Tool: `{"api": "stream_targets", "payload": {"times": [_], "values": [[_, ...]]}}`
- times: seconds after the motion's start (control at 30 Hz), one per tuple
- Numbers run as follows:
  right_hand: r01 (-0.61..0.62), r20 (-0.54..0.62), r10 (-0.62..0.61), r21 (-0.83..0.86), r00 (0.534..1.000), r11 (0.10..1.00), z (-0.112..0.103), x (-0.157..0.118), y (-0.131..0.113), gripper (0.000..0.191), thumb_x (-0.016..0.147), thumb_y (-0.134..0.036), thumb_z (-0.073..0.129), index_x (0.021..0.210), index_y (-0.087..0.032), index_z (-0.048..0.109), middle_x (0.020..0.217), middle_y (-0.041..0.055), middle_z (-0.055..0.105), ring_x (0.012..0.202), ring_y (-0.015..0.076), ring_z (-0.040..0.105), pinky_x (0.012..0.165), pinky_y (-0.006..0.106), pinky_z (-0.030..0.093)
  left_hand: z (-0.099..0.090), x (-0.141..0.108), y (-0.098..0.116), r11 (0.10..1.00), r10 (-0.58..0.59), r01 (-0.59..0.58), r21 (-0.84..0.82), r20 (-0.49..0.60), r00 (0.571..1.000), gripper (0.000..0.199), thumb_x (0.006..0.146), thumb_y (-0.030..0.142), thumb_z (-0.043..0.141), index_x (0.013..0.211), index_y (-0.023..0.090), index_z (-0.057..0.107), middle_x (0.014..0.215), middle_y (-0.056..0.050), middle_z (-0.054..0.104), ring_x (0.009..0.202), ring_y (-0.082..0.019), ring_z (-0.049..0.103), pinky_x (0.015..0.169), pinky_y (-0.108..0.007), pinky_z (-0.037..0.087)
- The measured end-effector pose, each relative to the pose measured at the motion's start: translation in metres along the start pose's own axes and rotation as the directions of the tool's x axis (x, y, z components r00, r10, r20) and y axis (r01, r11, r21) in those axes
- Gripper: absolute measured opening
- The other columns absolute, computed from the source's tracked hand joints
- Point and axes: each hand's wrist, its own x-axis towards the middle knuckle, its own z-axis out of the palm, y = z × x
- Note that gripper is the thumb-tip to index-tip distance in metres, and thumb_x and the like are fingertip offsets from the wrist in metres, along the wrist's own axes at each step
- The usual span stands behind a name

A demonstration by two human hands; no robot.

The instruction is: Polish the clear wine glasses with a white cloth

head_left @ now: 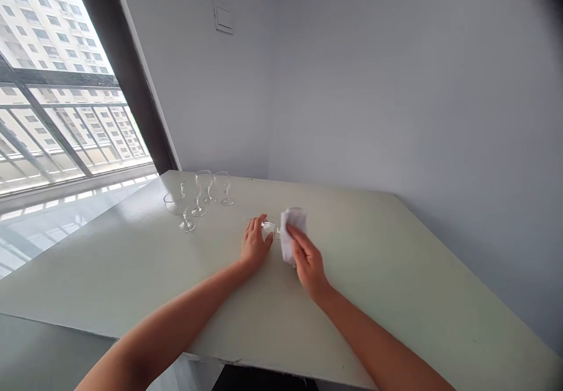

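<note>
My left hand (pixel 255 244) is closed around the bowl of a stemmed glass (pixel 268 228), which is tipped on its side low over the table. In my right hand (pixel 310 262) is a folded white cloth (pixel 288 244), pinched between thumb and fingers. The cloth is at the foot end of the glass and hides most of the foot. Part of the bowl is covered by my left fingers.
Several clear stemmed glasses stand upright at the back left, among them a near one (pixel 186 225) and a far one (pixel 226 201). They share the pale table (pixel 373 285) with my hands. Grey walls (pixel 373 86) border its back and right; a window (pixel 57 74) is left.
</note>
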Motion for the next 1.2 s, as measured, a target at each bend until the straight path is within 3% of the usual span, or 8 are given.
{"api": "stream_targets", "payload": {"times": [0.13,0.43,0.53,0.6,0.7,0.83,0.97,1.2], "values": [[-0.123,0.245,0.126,-0.028,0.961,0.992,0.016,-0.008,0.012,0.043,0.088,-0.035,0.039,0.13,-0.031,0.04,0.133,-0.0011,0.044,0.123,0.0209,0.037,0.102,0.037,0.028,-0.008,-0.003,0.002,0.999,0.039,-0.038,0.035,-0.029,0.999,0.045,0.073,0.017,0.05,0.117,0.022,0.04,0.105,-0.006,0.053,0.103,-0.023,0.047,0.089,-0.038,0.037],[-0.141,0.34,0.127,0.017,0.932,0.99,0.007,-0.006,0.008,0.04,0.078,-0.031,0.054,0.118,-0.028,0.055,0.11,0.003,0.06,0.113,0.0232,0.046,0.099,0.04,0.03,-0.025,-0.016,0.015,0.872,0.391,-0.402,0.28,0.097,0.915,0.045,0.077,0.017,0.046,0.122,0.02,0.045,0.109,-0.01,0.057,0.093,-0.023,0.051,0.083,-0.038,0.035],[-0.358,0.285,0.3,0.18,0.91,0.916,0.0,-0.001,0.006,0.029,0.074,-0.035,0.06,0.101,-0.025,0.064,0.085,0.0023,0.064,0.083,0.019,0.057,0.079,0.032,0.043,-0.034,-0.013,0.018,0.844,0.433,-0.444,0.3,0.104,0.895,0.043,0.081,0.027,0.048,0.124,0.024,0.044,0.108,-0.009,0.059,0.1,-0.024,0.05,0.095,-0.041,0.028],[-0.518,0.306,0.426,0.362,0.851,0.775,-0.007,0.004,0.005,0.029,0.071,-0.037,0.063,0.094,-0.02,0.064,0.071,0.0013,0.061,0.063,0.0138,0.054,0.063,0.027,0.044,-0.038,-0.009,0.02,0.824,0.461,-0.486,0.293,0.152,0.874,0.042,0.082,0.034,0.048,0.123,0.027,0.046,0.108,-0.007,0.06,0.103,-0.023,0.049,0.102,-0.043,0.019],[-0.611,0.398,0.465,0.479,0.791,0.63,-0.017,0.008,0.001,0.031,0.068,-0.037,0.067,0.092,-0.018,0.062,0.062,-0.0012,0.055,0.052,0.0096,0.046,0.053,0.023,0.039,-0.041,-0.007,0.021,0.824,0.434,-0.497,0.274,0.26,0.863,0.043,0.082,0.043,0.048,0.122,0.028,0.048,0.102,-0.006,0.062,0.095,-0.021,0.054,0.104,-0.044,0.015],[-0.52,0.453,0.36,0.301,0.816,0.799,-0.023,0.01,0.002,0.04,0.061,-0.029,0.073,0.098,-0.021,0.062,0.072,-0.0016,0.059,0.061,0.0108,0.049,0.059,0.023,0.039,-0.043,-0.007,0.019,0.894,0.292,-0.39,0.219,0.376,0.879,0.048,0.082,0.049,0.044,0.122,0.024,0.049,0.085,-0.007,0.065,0.08,-0.02,0.058,0.092,-0.037,0.032],[-0.454,0.502,0.335,0.135,0.798,0.88,-0.025,0.012,0.012,0.027,0.061,-0.029,0.072,0.085,-0.02,0.066,0.072,-0.0017,0.06,0.065,0.0124,0.051,0.06,0.024,0.038,-0.049,-0.004,0.02,0.973,0.107,-0.204,0.11,0.565,0.818,0.043,0.084,0.053,0.036,0.114,0.029,0.053,0.071,-0.002,0.064,0.064,-0.017,0.058,0.067,-0.027,0.04],[-0.617,0.408,0.466,0.45,0.785,0.645,-0.019,0.011,0.008,0.027,0.066,-0.035,0.068,0.085,-0.017,0.063,0.067,-0.0004,0.058,0.058,0.0112,0.05,0.057,0.024,0.04,-0.056,-0.004,0.031,0.891,0.419,-0.451,0.055,0.288,0.861,0.035,0.081,0.039,0.05,0.114,0.029,0.054,0.088,-0.007,0.063,0.084,-0.021,0.056,0.087,-0.038,0.033]]}}
